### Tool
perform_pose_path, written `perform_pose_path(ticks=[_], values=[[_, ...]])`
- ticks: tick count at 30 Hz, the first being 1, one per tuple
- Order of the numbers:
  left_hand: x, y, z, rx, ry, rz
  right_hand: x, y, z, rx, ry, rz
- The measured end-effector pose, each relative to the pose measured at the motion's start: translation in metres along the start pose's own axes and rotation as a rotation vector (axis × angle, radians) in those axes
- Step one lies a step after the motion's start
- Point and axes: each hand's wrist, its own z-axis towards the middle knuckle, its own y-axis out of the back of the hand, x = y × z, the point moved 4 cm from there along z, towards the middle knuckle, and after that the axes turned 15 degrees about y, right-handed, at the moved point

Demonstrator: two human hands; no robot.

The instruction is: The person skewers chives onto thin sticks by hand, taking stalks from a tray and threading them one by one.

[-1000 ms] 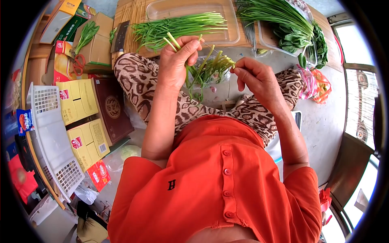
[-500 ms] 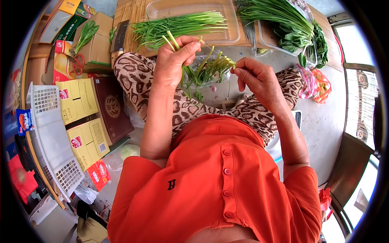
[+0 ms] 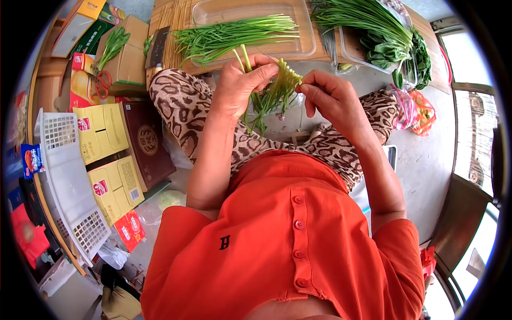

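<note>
My left hand (image 3: 242, 85) is closed round green chives, with two thick pale stem ends sticking up above its fingers. Between my hands a bunch of chives (image 3: 285, 82) is lined up side by side, pale ends on top and leaves hanging over my lap. The fingertips of my right hand (image 3: 330, 98) pinch together at the right end of this row; what exactly lies between them is hidden. Further back, a pile of long chives (image 3: 234, 37) lies partly over a clear plastic tray (image 3: 306, 45).
Bamboo skewers (image 3: 175, 37) and a cleaver (image 3: 158, 47) lie at the board's left, thin metal skewers (image 3: 327, 42) right of the tray. Leafy greens (image 3: 384, 50) fill the back right. Red scissors (image 3: 103, 84), yellow boxes (image 3: 104, 128) and a white basket (image 3: 69, 176) stand at left.
My left hand has moved right, closer to my right hand, which has shifted slightly left. The chives between them are now bunched more tightly and hang more upright.
</note>
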Motion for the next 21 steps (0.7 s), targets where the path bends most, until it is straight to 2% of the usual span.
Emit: perform_pose_path(ticks=[4, 6, 10, 17, 21], values=[[-0.003, -0.006, 0.002, -0.07, -0.051, 0.058, -0.007, 0.003, 0.003, -0.016, 0.001, 0.039], [-0.003, 0.001, 0.009, -0.149, -0.226, 0.141, -0.009, 0.004, 0.003, -0.011, -0.009, 0.033], [-0.006, 0.013, 0.009, -0.242, -0.18, 0.238, -0.018, 0.013, -0.001, -0.056, -0.051, 0.028], [-0.011, 0.002, 0.009, -0.153, -0.26, 0.192, -0.024, 0.021, -0.003, -0.069, -0.052, 0.025], [-0.01, 0.0, 0.009, -0.193, -0.252, 0.111, -0.016, 0.017, -0.004, -0.068, -0.036, 0.04]])
